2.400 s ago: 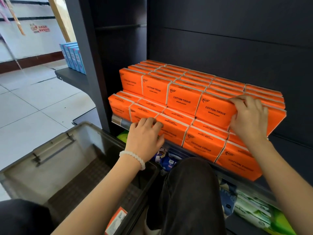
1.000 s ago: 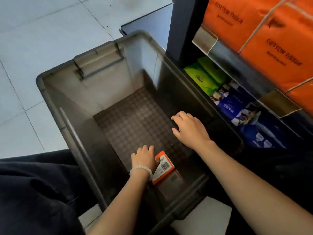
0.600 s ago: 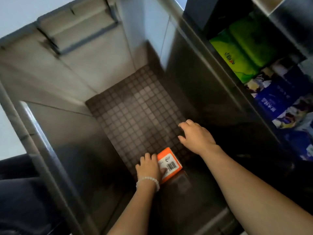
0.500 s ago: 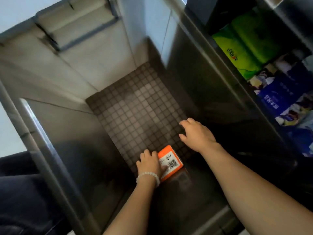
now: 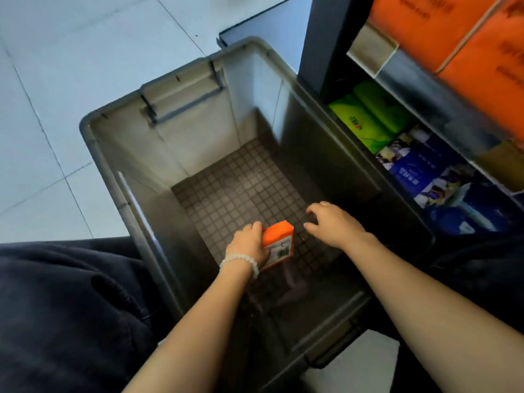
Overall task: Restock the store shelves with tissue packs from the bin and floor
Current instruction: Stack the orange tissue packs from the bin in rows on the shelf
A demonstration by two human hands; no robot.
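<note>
Here, pale tiled floor at left, dark shelf unit at right, grey bin standing between, gridded bottom. Orange packs on upper shelf; green packs and blue packs on shelf below. Orange tissue pack inside bin, near its near wall, tilted up on edge, long axis toward far wall, barcode face upward-right. Left hand grasps pack, fingers curled round left side. Right hand beside pack, fingers loosely bent, holding nothing.
</note>
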